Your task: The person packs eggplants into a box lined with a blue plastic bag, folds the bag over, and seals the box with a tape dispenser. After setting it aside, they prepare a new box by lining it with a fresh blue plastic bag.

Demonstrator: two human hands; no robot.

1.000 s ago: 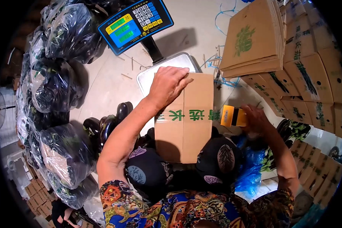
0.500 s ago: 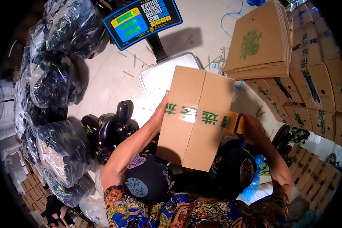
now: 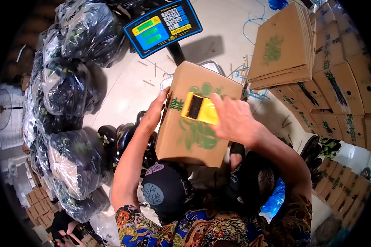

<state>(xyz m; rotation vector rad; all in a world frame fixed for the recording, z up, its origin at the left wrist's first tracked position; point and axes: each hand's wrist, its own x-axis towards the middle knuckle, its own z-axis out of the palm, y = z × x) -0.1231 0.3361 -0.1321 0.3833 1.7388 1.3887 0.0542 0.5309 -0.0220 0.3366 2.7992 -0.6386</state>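
A cardboard box [image 3: 169,142] with green leaf print and green characters stands tilted in front of me, just above my knees. My left hand [image 3: 154,111] grips its left side, the fingers partly hidden behind the edge. In my right hand [image 3: 237,121] is a yellow tape dispenser [image 3: 209,114], lying over the printed face of the box. The fingers of that hand are wrapped round the dispenser's right end. Behind the box, the metal scale platform [image 3: 165,82] is mostly covered from view. Dark eggplants [image 3: 121,138] lie in a pile left of my left forearm.
The scale's display [image 3: 163,26] rises behind the box. Clear plastic bags of eggplants [image 3: 70,88] line the left side. Flattened cartons [image 3: 276,45] lie on stacked printed boxes [image 3: 338,90] at the right. Blue strapping [image 3: 257,96] and short sticks litter the floor. Another person [image 3: 62,226] is at lower left.
The box has turned so its leaf-printed face shows instead of the taped seam. My right hand has brought the tape dispenser from the box's right side up over that face.
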